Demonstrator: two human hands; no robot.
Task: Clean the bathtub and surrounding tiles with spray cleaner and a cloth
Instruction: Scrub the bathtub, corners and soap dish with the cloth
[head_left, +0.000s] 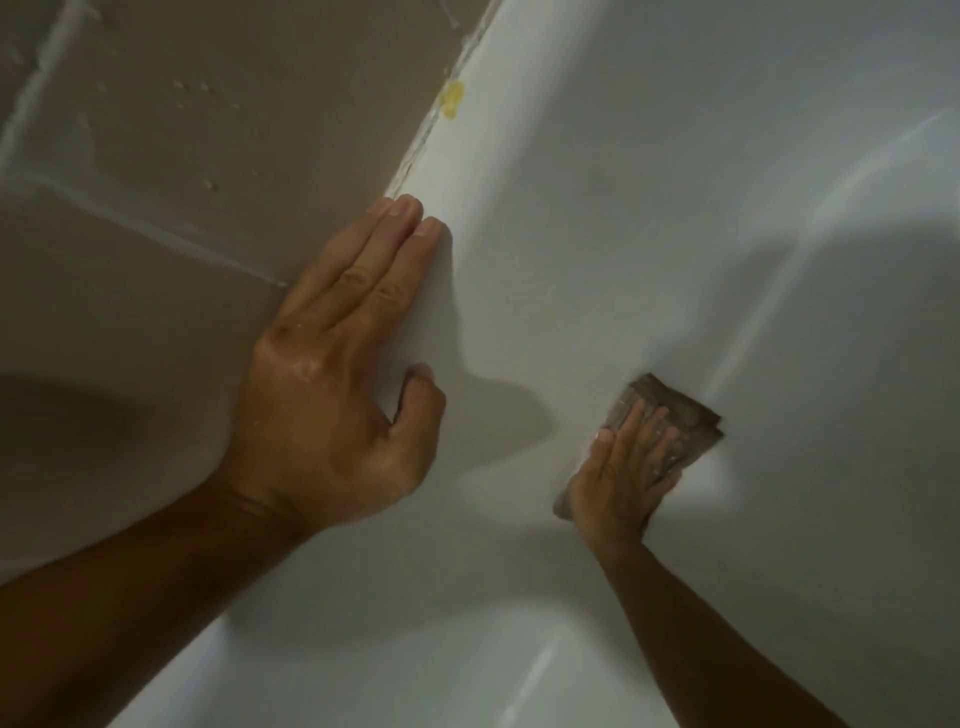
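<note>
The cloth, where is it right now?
Lower right of the head view: the cloth lies inside the white tub, pressed flat under the right hand.

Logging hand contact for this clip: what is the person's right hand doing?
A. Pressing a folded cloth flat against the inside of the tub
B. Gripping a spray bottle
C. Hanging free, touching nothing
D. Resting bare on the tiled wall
A. The right hand lies with straight fingers on the folded grey-brown cloth against the white bathtub wall, while the left hand rests flat on the tub rim beside the tiles.
</note>
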